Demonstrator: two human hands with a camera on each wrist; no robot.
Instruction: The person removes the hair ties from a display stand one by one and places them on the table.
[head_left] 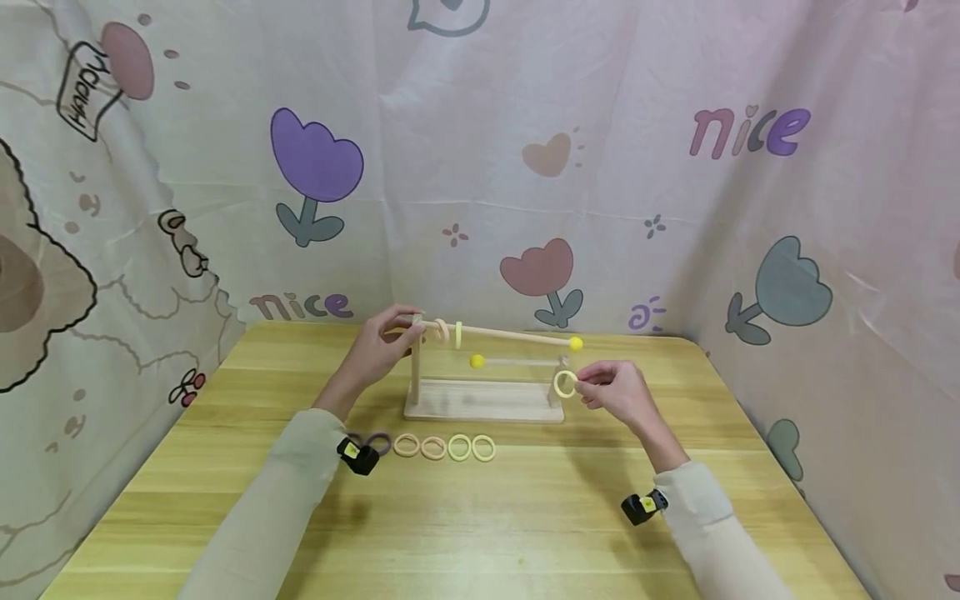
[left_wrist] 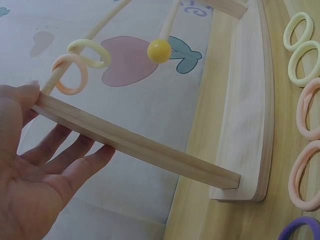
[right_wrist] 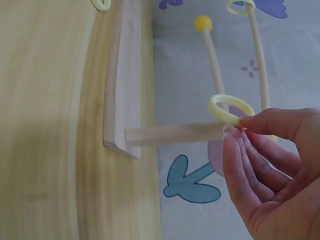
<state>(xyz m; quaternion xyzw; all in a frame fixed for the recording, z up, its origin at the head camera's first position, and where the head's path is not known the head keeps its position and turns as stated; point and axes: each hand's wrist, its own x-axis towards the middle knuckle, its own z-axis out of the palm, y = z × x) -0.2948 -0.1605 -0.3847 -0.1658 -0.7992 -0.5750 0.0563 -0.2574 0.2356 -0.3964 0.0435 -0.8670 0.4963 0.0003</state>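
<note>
A wooden stand [head_left: 483,410] has two posts and two rods tipped with yellow balls. My left hand [head_left: 384,346] grips the top of its left post [left_wrist: 135,141], thumb on top and fingers along the side. Around the upper rod [head_left: 517,335], near that post, hang a peach hair tie [left_wrist: 84,76] and a pale yellow hair tie [head_left: 458,336]. Between thumb and fingertips, my right hand [head_left: 617,392] pinches another yellow hair tie [right_wrist: 212,108]. It is held by the top of the shorter right post [right_wrist: 175,134], where the lower rod begins; whether it touches is unclear.
In front of the stand, several hair ties lie in a row on the wooden table [head_left: 525,517]: purple, peach and pale yellow. My left wrist camera [head_left: 358,457] partly covers the purple end. A printed curtain [head_left: 450,167] hangs behind the table.
</note>
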